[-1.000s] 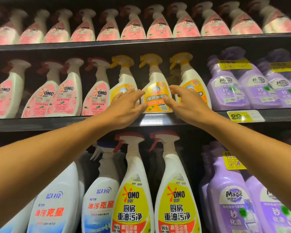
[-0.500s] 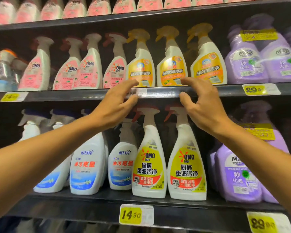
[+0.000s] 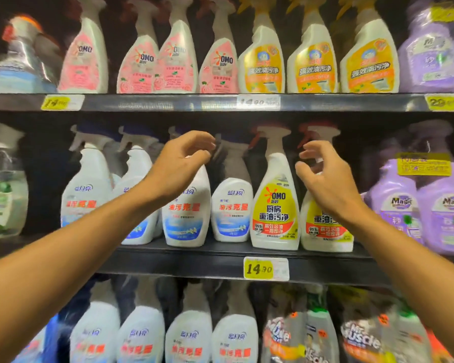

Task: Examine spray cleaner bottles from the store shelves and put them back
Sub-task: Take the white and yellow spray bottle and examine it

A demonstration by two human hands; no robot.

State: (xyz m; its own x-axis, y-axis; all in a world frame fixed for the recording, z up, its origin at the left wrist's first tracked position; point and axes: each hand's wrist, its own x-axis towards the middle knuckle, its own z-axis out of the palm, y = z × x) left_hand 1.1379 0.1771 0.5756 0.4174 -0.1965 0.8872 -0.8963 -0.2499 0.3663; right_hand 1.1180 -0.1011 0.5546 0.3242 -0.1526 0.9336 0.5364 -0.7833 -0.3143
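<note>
Spray cleaner bottles fill three dark shelves. On the middle shelf (image 3: 194, 265) stand white bottles with blue labels and two white OMO bottles with yellow labels and red triggers. My left hand (image 3: 184, 163) hovers with loosely curled fingers in front of the neck of one white-and-blue bottle (image 3: 186, 213). With its fingers curved, my right hand (image 3: 323, 176) is at the neck of the right yellow-label OMO bottle (image 3: 325, 231) and hides part of it. The left yellow-label OMO bottle (image 3: 274, 205) stands free between my hands. Neither hand plainly grips anything.
Pink-label OMO sprays (image 3: 139, 66) and yellow-trigger sprays (image 3: 312, 64) line the upper shelf. Purple Magic bottles (image 3: 399, 205) stand at the right. A yellow 14.90 price tag (image 3: 265, 268) sits on the middle shelf edge. Below are more white-and-blue bottles (image 3: 186, 344) and Mr Muscle bottles (image 3: 362, 339).
Both hands have come down from the yellow-trigger sprays on the upper shelf to the bottle necks one shelf lower. The view has tilted down with them.
</note>
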